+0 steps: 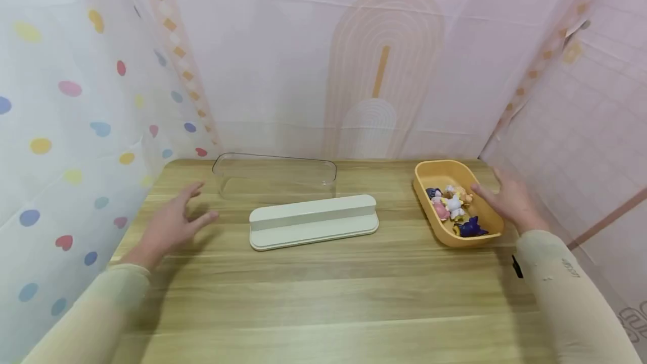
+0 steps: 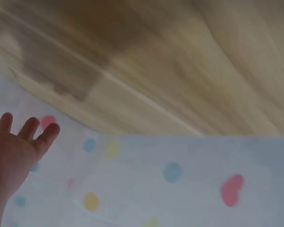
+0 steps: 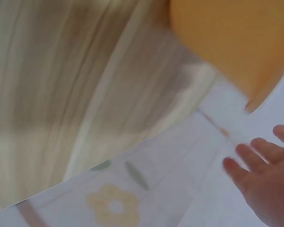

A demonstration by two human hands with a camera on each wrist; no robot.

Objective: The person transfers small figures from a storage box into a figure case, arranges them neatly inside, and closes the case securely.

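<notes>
My left hand point(image 1: 172, 223) hovers over the left of the table, fingers spread and holding nothing. At the right, my right hand point(image 1: 513, 201) is beside the orange bin point(image 1: 429, 223), its thumb overlapping the bin's right rim in the head view. Its fingers are extended, as the right wrist view also shows. Inside the bin lie several small figurines: a pink one point(image 1: 441, 210), a white one point(image 1: 455, 205), an orange-tan one point(image 1: 464, 194) and a dark blue one point(image 1: 471, 228). A pale lid with a raised ridge point(image 1: 313, 232) lies mid-table. Behind it stands a clear plastic box point(image 1: 278, 176).
The wood-grain table point(image 1: 328, 302) reaches a patterned curtain point(image 1: 273, 72) at the back. More curtain hangs along the left side, dotted with colours point(image 1: 71, 128), and along the right side point(image 1: 581, 145).
</notes>
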